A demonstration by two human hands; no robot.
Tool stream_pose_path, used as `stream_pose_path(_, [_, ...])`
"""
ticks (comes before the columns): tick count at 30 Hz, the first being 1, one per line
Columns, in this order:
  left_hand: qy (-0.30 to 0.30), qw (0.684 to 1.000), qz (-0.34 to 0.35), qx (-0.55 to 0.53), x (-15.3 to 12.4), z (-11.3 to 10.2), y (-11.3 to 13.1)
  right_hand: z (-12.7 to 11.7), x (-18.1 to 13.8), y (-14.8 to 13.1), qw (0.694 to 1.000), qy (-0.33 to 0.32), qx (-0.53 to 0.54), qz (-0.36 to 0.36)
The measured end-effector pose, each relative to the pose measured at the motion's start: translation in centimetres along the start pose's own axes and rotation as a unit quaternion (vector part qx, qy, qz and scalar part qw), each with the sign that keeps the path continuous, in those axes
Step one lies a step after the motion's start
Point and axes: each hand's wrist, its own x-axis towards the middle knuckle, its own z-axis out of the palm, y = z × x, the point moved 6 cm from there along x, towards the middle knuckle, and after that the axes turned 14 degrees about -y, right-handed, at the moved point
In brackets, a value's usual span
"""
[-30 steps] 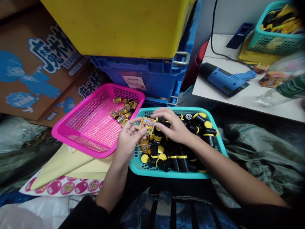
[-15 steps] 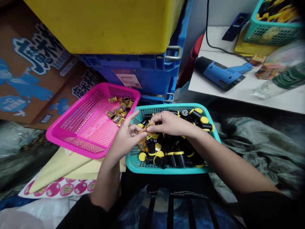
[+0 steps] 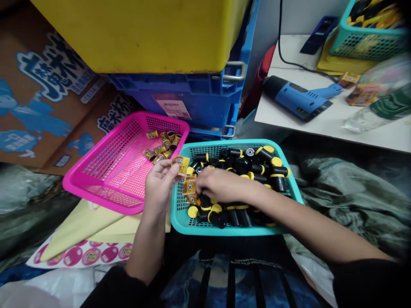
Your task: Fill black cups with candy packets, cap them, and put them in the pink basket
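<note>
Entry: left hand (image 3: 159, 188), thumb + fingers pinching 1 orange sticker (image 3: 181, 164) over the gap btw pink basket (image 3: 96, 193) & teal basket (image 3: 224, 231). Right hand (image 3: 216, 186), fingers curled down among black/yellow cylinders (image 3: 276, 173); we can't tell if it grips one.
Risk, in our view: sticker folds or clings to fingertips, as the pinch is at its edge.
Qty: near baskets 2; wrapped pieces (image 3: 160, 147) in pink approx. 10; cylinders 20+, some hidden.

Change from the earlier views: the hands, previously joined on the yellow label (image 3: 180, 164), are now apart. The left hand (image 3: 159, 186) alone pinches it above the teal basket's (image 3: 231, 231) left rim; the right hand (image 3: 218, 186) is lowered onto the black-and-yellow cylinders (image 3: 257, 167) near that rim.
</note>
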Motion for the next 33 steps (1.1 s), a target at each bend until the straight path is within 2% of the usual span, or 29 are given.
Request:
stream_pose_path(1, [0.007, 1.000, 0.001, 0.007, -0.1, -0.2, 0.0, 1.6, 0.2, -0.8, 0.994, -0.064, -0.079, -0.038])
stream_pose_path(2, [0.009, 1.000, -0.003, 0.014, -0.1, -0.2, 0.0, 2.7, 0.3, -1.3, 0.984, -0.090, -0.142, -0.055])
stream_pose_path(5, [0.006, 0.999, -0.022, 0.031, -0.4, -0.2, -0.4, 4.5, 0.9, -2.1, 0.970, -0.101, -0.214, -0.064])
stream_pose_path(8, [-0.004, 0.998, -0.027, 0.048, -0.5, -0.6, -0.9, 3.5, 0.8, -2.0, 0.969, -0.078, -0.230, -0.052])
stream_pose_path(10, [-0.013, 0.997, -0.026, 0.065, -0.6, -1.1, -1.3, 1.2, 0.1, -1.3, 0.984, -0.023, -0.176, -0.019])
stream_pose_path(13, [-0.022, 0.994, -0.026, 0.101, -0.7, -1.9, -1.7, -3.0, -1.9, 0.9, 0.992, 0.111, 0.006, 0.057])
stream_pose_path(14, [-0.028, 0.993, -0.028, 0.114, -0.7, -1.9, -1.8, -4.1, -2.7, 1.6, 0.982, 0.156, 0.081, 0.069])
stream_pose_path(16, [-0.047, 0.989, -0.030, 0.140, -0.8, -1.6, -1.7, -5.2, -3.7, 2.6, 0.946, 0.204, 0.244, 0.059])
stream_pose_path(18, [-0.062, 0.983, -0.030, 0.172, -0.8, -1.0, -1.4, -5.4, -3.9, 2.8, 0.901, 0.210, 0.378, 0.018])
stream_pose_path(20, [-0.067, 0.976, -0.020, 0.206, -0.8, -0.5, -0.9, -5.2, -3.7, 2.6, 0.867, 0.207, 0.454, -0.017])
stream_pose_path(22, [-0.068, 0.970, -0.007, 0.233, -0.9, 0.0, -0.5, -5.0, -3.4, 2.6, 0.847, 0.211, 0.487, -0.026])
stream_pose_path(24, [-0.070, 0.967, 0.005, 0.246, -1.0, 0.2, -0.3, -4.7, -3.1, 2.8, 0.841, 0.209, 0.499, -0.019])
stream_pose_path(30, [-0.053, 0.973, 0.004, 0.224, -1.1, 0.1, -0.4, -4.3, -3.0, 3.6, 0.864, 0.186, 0.467, 0.018])
stream_pose_path(33, [-0.063, 0.976, -0.016, 0.206, -1.0, 0.5, -0.9, -4.1, -2.9, 3.7, 0.868, 0.198, 0.453, 0.036])
